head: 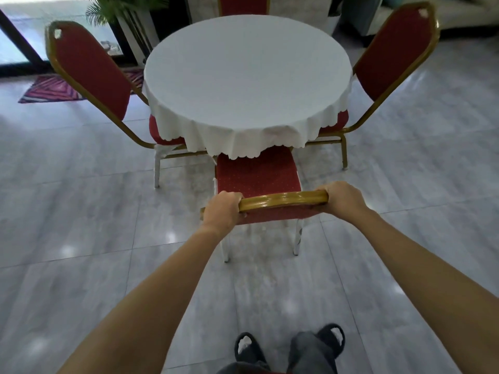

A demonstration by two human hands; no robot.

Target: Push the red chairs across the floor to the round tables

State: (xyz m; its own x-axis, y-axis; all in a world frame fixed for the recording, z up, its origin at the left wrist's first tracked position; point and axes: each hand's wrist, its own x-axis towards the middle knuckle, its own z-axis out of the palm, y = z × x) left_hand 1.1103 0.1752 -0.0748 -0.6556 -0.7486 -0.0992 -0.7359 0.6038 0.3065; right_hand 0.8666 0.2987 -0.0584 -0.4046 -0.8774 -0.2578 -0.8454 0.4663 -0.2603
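Mid-push: left hand (222, 209) and right hand (341, 197) clenched round red chair (258, 175) top rail, seat front just under round table (247, 74) cloth. Next, probably a short straight shove in.

Head-worn wide view, looking forward and down, hands (283, 206) near, round table (248, 76) ahead

I see a glossy gold metal frame (283, 200) on the near chair (256, 176), whose seat looks like matt red woven cloth with fine dots. The counter (247, 76) wears a smooth matt white cloth with a scalloped hem. The floor (81, 198) is polished, reflective grey tile.
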